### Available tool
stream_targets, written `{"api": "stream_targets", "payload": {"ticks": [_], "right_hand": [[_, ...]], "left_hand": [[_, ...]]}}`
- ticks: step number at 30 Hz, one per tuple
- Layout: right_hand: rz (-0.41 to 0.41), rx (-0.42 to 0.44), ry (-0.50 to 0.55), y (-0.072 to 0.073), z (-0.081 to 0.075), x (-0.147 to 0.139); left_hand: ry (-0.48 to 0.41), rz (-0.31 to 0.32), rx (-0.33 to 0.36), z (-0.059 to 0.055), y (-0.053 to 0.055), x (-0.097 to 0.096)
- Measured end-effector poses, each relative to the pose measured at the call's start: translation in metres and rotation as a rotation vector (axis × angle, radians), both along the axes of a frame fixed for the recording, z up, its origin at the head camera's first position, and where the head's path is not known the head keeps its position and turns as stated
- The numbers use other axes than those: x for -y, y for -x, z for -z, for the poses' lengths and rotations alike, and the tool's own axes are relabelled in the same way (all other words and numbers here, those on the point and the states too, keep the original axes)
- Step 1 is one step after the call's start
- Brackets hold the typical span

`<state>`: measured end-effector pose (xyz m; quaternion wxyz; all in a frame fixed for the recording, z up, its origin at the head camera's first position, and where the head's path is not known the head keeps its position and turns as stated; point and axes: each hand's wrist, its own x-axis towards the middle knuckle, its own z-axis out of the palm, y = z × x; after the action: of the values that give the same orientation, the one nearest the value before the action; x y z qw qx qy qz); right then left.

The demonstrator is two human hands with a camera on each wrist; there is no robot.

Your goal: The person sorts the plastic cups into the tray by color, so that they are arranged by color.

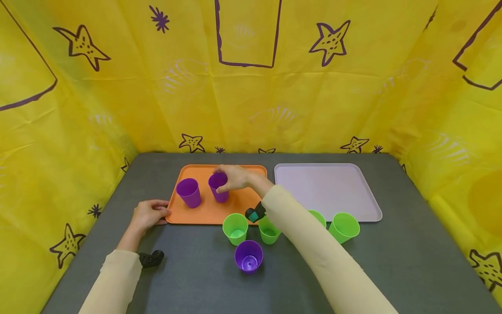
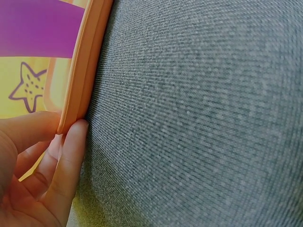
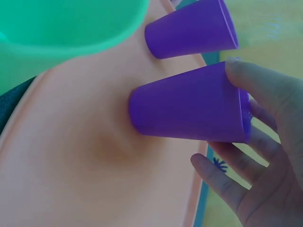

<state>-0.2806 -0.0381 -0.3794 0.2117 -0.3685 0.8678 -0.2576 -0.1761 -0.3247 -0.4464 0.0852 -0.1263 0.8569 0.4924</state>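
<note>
At the orange tray's left edge, my left hand pinches the rim at the near corner. The left wrist view shows thumb and fingertips on either side of that orange rim. My right hand holds a purple cup by its upper part, thumb near the rim and fingers on the far side. This cup stands over the middle of the tray with its mouth up. To its left, another purple cup stands upright on the same tray.
Green cups stand in front of both trays, some partly hidden by my right sleeve. A third purple cup sits nearer to me. On the right lies a pale lilac tray. Yellow cloth surrounds the grey table.
</note>
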Motion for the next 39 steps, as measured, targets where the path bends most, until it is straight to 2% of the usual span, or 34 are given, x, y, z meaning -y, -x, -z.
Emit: {"api": "stream_targets", "payload": {"ticks": [7,17,34,39], "right_hand": [[-0.015,0.018,-0.006,-0.0020,0.0025,0.0030],[-0.048,0.032,-0.001,-0.0031,0.0031,0.0053],[-0.045,0.050,-0.014,-0.0068,0.0025,0.0031],[-0.041,0.080,0.025,-0.0064,0.0011,0.0006]], "left_hand": [[-0.002,-0.006,0.011,-0.0012,0.0005,-0.0010],[-0.005,0.007,-0.010,-0.0005,0.0004,0.0006],[0.010,0.015,0.003,0.0002,0.0010,0.0005],[0.002,0.017,0.002,0.0000,0.0008,0.0006]]}}
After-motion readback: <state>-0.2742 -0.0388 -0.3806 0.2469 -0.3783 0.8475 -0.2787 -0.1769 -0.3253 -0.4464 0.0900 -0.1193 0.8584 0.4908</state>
